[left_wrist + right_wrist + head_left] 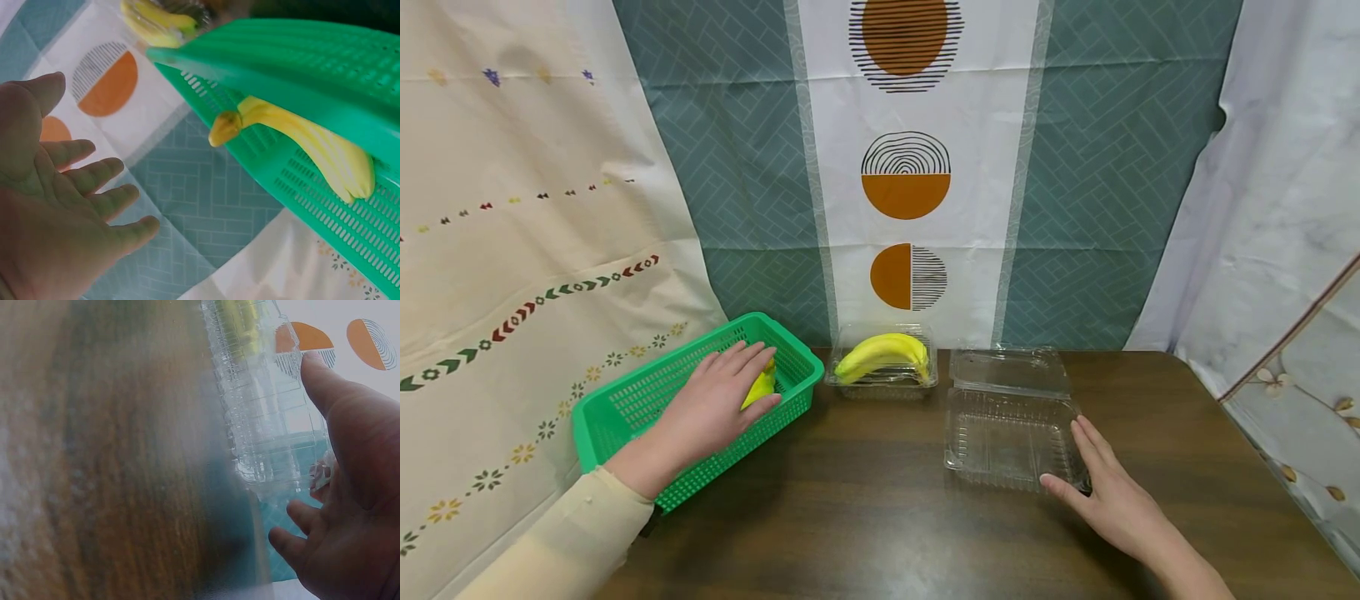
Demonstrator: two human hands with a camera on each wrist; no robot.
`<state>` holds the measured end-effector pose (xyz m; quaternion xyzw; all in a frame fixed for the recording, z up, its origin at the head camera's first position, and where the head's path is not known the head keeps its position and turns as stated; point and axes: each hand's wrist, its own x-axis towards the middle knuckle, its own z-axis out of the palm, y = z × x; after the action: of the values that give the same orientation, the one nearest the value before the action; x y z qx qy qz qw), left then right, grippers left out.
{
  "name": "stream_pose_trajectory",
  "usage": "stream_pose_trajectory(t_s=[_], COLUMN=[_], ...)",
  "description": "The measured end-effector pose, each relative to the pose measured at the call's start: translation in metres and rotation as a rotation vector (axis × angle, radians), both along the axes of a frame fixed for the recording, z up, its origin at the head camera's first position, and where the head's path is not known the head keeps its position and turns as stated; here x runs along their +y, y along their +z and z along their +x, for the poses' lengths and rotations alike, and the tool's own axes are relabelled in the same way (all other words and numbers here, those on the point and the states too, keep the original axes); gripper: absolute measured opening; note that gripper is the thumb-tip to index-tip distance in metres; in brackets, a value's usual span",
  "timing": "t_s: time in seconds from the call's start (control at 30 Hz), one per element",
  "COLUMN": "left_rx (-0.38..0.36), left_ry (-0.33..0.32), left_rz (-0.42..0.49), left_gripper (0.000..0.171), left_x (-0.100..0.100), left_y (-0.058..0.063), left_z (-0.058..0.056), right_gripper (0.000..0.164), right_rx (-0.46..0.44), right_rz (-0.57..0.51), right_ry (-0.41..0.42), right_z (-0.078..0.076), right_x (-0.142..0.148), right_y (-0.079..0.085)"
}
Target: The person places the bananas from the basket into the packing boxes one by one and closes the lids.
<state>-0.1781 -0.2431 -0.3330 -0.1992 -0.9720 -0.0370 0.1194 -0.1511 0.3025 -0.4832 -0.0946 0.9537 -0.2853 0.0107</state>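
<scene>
My left hand point(722, 400) hovers over the green basket point(700, 467) with its fingers spread and straight, holding nothing. Under it a yellow banana point(762, 385) shows in part. The left wrist view shows a bunch of bananas point(312, 140) inside the basket, its brown stem end by the rim, apart from the fingers. On the right, a clear plastic clamshell box point(1007, 437) lies with its lid point(1011, 371) folded back. My right hand point(1108, 492) is at the box's right side, fingers extended along the edge and thumb at the near corner.
A second clear box point(883, 387), with a banana point(883, 357) in it, stands at the back of the brown table point(880, 533), between basket and opened box. A patterned cloth point(752, 150) hangs behind the table, with light curtains at both sides.
</scene>
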Motion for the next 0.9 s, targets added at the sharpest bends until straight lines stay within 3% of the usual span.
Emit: stream_pose_trajectory(t_s=[0.67,0.9], left_rx=[-0.038,-0.063], left_ry=[0.052,0.067], left_rz=[-0.02,-0.04], left_gripper=[0.074,0.074], left_x=[-0.031,-0.042], left_y=[0.008,0.009], left_z=[-0.021,-0.033], right_gripper=[0.115,0.115], right_rx=[-0.004,-0.007], right_rz=[-0.001,-0.003], right_ry=[0.0,0.001], right_z=[-0.001,-0.001], right_x=[0.001,0.001], right_y=[-0.002,-0.002])
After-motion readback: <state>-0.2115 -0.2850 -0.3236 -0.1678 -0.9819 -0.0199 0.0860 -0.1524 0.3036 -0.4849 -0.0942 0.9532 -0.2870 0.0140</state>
